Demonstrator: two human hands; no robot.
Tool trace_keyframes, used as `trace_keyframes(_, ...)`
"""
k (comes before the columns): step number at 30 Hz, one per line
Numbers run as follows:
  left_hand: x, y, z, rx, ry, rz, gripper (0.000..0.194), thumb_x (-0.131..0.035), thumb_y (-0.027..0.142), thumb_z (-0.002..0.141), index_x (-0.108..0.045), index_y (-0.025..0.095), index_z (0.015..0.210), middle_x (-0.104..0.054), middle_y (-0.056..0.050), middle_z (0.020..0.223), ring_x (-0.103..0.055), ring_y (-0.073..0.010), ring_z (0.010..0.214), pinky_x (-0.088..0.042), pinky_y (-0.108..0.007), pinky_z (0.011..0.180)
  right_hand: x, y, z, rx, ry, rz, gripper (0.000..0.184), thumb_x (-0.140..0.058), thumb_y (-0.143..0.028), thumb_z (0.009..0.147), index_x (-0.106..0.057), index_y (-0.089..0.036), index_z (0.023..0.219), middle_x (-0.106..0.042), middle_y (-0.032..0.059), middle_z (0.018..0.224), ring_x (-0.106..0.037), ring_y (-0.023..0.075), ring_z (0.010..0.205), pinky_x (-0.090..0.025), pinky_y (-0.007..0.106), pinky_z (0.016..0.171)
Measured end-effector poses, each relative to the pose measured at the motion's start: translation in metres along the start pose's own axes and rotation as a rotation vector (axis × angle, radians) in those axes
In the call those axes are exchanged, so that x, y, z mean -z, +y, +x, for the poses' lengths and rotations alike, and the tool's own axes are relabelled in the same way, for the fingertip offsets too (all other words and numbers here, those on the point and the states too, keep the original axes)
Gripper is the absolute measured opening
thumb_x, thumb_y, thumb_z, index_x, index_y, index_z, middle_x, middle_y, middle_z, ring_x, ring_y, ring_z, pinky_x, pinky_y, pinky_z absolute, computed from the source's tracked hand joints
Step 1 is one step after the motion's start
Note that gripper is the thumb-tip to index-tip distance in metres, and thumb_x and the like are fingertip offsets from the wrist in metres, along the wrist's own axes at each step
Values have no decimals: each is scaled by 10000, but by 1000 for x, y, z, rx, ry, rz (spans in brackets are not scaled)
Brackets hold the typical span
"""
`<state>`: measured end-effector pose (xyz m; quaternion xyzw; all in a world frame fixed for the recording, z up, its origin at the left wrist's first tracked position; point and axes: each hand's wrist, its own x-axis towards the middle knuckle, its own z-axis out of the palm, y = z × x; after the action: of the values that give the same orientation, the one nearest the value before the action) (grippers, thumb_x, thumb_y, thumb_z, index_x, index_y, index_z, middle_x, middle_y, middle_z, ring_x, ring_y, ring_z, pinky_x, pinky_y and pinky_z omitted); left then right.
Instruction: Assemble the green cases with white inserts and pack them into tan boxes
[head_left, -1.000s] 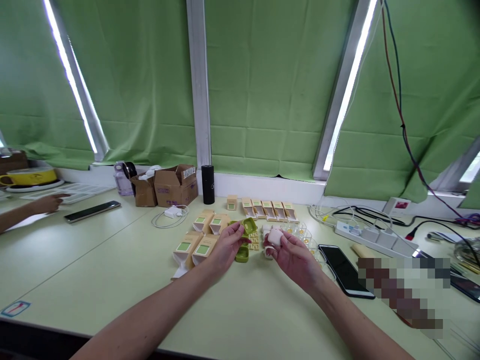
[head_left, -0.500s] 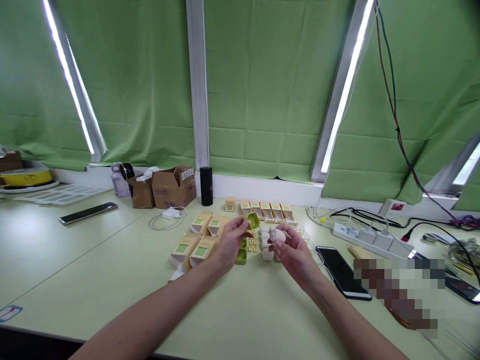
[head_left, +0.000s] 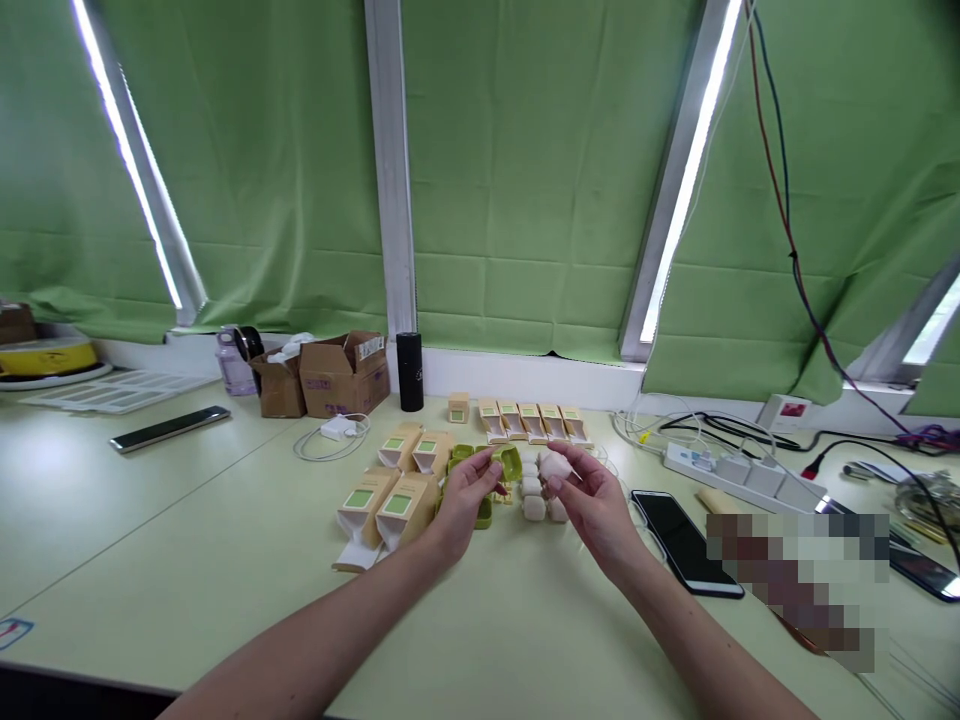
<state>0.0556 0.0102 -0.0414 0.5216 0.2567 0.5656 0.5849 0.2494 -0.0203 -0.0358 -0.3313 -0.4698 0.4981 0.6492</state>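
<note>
My left hand (head_left: 463, 505) is closed on a small olive-green square cup (head_left: 511, 463), pinching its left edge between thumb and fingers. In my right hand (head_left: 601, 520), the fingers are wrapped round a small white rounded block (head_left: 555, 466), just right of the green cup and apart from it. Below the right hand stand several similar white blocks (head_left: 533, 509) in rows. More green cups (head_left: 483, 514) lie partly hidden behind my left hand. Small yellowish pieces (head_left: 504, 496) show between the two groups.
Open kraft boxes with green labels (head_left: 406, 500) stand left of my hands, with a row of others (head_left: 529, 422) behind. A phone (head_left: 686, 543) and a power strip (head_left: 742, 474) lie to the right. Cartons (head_left: 345, 375) and a black cylinder (head_left: 410, 372) stand at the back.
The white block has been turned over in my right hand and now sits nearer the green cup. The cup has been tilted in my left hand. Another person's hand at far left has gone from view.
</note>
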Motion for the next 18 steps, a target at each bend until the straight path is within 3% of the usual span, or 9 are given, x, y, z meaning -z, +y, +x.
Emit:
trace_keyframes(4,-2,-2,-2,-2,10,25,462,-871,513,786,-768,159,1065,-692,-76,956,-594,-166,825,-498,-260,739,2,4,2,-6,32,-29,545,-983,-419,629,-756,-242,1092,-771,40,993,-688,193,864,-554,322,786)
trace_keyframes(9,-1,-3,-4,-14,16,88,574,-826,544,830,-732,182,1266,-664,-40,860,-598,-168,799,-503,-270,746,2,8,3,11,12,-52,493,-973,-437,655,-765,-225,1049,-772,37,947,-685,188,822,-562,325,768)
trace_keyframes(12,-1,-4,-3,-23,12,120,579,-823,565,824,-739,186,1254,-652,-32,820,-603,-176,788,-496,-267,715,1,8,2,31,15,-69,475,-959,-460,676,-765,-222,1037,-774,49,963,-685,190,806,-562,327,737)
trace_keyframes(18,-3,-5,-4,-31,14,140,533,-854,538,797,-759,182,1183,-717,-76,978,-602,-172,795,-488,-265,703,0,8,2,20,-6,-123,486,-952,-512,671,-768,-225,1017,-766,52,919,-689,199,780,-549,319,680)
